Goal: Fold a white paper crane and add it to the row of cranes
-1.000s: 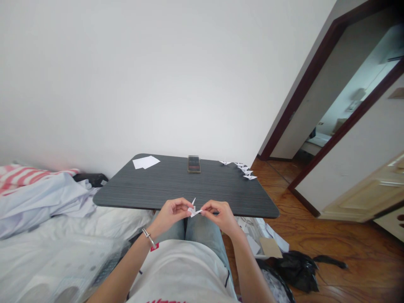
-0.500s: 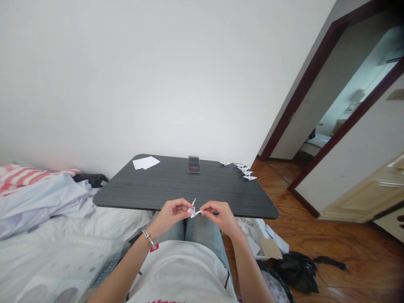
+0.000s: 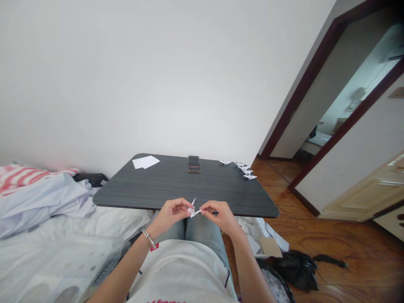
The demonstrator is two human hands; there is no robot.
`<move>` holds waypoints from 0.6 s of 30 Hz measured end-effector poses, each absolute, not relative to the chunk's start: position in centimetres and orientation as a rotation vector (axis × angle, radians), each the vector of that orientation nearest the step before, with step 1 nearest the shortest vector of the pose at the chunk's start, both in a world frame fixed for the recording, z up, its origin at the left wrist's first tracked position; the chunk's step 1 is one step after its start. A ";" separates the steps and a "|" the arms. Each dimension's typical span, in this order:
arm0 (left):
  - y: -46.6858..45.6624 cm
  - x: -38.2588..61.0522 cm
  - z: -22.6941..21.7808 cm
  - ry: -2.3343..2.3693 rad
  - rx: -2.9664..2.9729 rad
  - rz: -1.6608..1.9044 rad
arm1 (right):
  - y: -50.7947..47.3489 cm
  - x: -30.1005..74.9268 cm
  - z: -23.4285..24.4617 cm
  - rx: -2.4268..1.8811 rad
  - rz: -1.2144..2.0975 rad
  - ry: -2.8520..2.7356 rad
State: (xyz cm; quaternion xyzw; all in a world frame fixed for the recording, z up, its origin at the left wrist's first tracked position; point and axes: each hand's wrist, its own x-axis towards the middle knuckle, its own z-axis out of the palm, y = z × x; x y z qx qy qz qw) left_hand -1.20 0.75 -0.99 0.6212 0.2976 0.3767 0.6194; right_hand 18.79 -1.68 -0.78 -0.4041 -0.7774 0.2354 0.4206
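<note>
White folded paper (image 3: 193, 213) at the near edge of our table (image 3: 164, 185) | our left hand (image 3: 172, 213) pinches its left side | our right hand (image 3: 221, 213) pinches its right tip | folded cranes (image 3: 249, 177) toward far right corner

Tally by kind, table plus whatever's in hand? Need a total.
Paper birds on the table: 5 visible, four crowded together
Folded paper piece, pinched between left hand and right hand: 1
Flat paper sheets: 2 visible, overlapping
Phone: 1
Total: 9 visible
</note>
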 end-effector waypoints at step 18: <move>0.6 -1.1 -0.7 0.688 1.426 0.870 | -1.7 18.7 -0.7 -1.042 0.637 -1.899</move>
